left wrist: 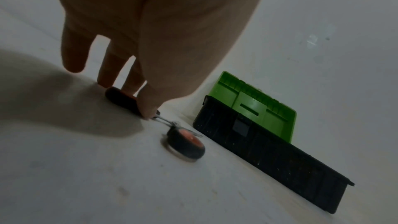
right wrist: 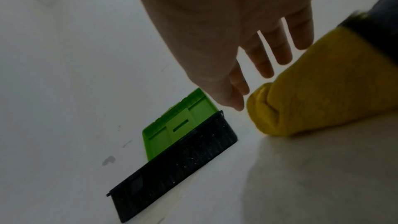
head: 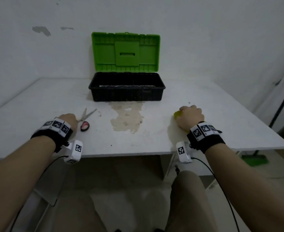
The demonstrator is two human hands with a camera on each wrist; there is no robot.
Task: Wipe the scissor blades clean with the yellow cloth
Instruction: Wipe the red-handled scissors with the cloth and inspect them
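1. Head view: nearest the camera, two bare forearms are reaching out over a white table (head: 37,97), each wearing a black wrist strap with a white camera module. The left hand (head: 67,120) is sitting at the handle end of the scissors (head: 86,118), which are lying flat with blades splayed apart and pointing away toward the toolbox. The right hand (head: 190,117) is lying on top of the yellow cloth (head: 178,114), well apart from the scissors, across a brownish stain (head: 128,119). An open toolbox (head: 127,87), black tray and green lid, is standing at the back.

2. Left wrist view: the left hand (left wrist: 150,31) is filling the top of the frame. Its fingers (left wrist: 148,106) are reaching down onto one dark handle loop, and they are touching it rather than closing round it, so this hand is reading as relaxed, not yet grasping. The other loop, with its red lining, is lying free just beside the toolbox (left wrist: 269,151).

3. Right wrist view: the right hand (right wrist: 215,31) is hovering with straight, spread fingers (right wrist: 264,64) just above the folded yellow cloth (right wrist: 323,91), holding nothing.

4. Judgement: the pickup step is underway and no wiping is happening yet. Next, the left hand needs to be closing round the handles and lifting the blades, while the right hand is gathering the cloth and bringing it across.
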